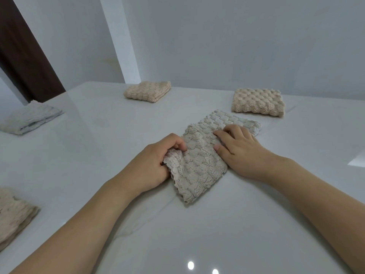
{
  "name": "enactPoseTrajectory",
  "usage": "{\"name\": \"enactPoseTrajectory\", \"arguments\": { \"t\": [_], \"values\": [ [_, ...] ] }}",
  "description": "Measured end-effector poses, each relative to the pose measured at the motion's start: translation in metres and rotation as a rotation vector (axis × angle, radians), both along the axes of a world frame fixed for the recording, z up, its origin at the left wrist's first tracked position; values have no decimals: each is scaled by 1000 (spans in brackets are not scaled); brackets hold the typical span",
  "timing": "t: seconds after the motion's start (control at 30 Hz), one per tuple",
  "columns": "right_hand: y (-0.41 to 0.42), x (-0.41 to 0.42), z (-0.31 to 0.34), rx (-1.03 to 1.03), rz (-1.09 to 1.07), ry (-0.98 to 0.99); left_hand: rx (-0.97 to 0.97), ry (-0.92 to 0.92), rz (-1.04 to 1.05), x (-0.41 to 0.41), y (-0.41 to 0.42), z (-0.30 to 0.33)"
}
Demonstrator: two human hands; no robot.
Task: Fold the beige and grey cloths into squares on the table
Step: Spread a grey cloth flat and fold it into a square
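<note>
Here we are working on a grey cloth (205,155) that is lying near the middle of the white surface (98,155), folded into a long strip running from the near side toward the far right. Our left hand (156,161) is gripping the near left edge of the strip, fingers curled round a bunched bit of fabric and lifting it slightly off the surface. Our right hand (237,147) is lying flat on top of the strip, fingers fairly straight and pressing the fabric down at about its midpoint; that grip is released, simply holding the cloth in place. The far end of the strip is showing a paler, bumpy side.

Other cloths are sitting around us. A folded beige cloth (258,102) is lying just beyond the far end of the strip, toward the far right edge. A second folded beige cloth (148,90) is resting at the far edge, close to the far left corner. A pale grey folded cloth (29,118) is sitting along the left edge, and a brownish folded cloth (13,214) is showing only in part at the near left, cut off by the frame.

Two bright spots of light (190,265) are reflecting off the glossy surface at its near edge.
</note>
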State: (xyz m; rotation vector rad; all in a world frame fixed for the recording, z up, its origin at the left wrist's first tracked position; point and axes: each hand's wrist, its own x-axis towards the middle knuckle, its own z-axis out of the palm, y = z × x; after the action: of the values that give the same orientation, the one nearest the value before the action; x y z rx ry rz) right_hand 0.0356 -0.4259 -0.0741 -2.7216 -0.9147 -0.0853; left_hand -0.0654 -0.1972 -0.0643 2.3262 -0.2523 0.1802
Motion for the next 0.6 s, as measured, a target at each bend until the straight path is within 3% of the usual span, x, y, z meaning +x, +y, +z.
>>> {"name": "enactPoseTrajectory", "arguments": {
  "t": [0.17,0.2,0.27,0.37,0.5,0.6],
  "values": [
    [-1,4,-1,45,15,20,164,-181,-3,5,4,-6],
    [-1,5,-2,61,24,22,128,-184,18,5,4,-5],
    [-3,6,-2,105,71,23,-130,-153,22,4,5,-1],
    [-6,9,5,185,180,91,-550,-65,-58,-1,3,9],
    [-8,6,15,251,367,198,-491,220,-166,-2,8,14],
    [-6,9,10,308,377,66,-544,459,-310,-1,17,18]
  ]
}}
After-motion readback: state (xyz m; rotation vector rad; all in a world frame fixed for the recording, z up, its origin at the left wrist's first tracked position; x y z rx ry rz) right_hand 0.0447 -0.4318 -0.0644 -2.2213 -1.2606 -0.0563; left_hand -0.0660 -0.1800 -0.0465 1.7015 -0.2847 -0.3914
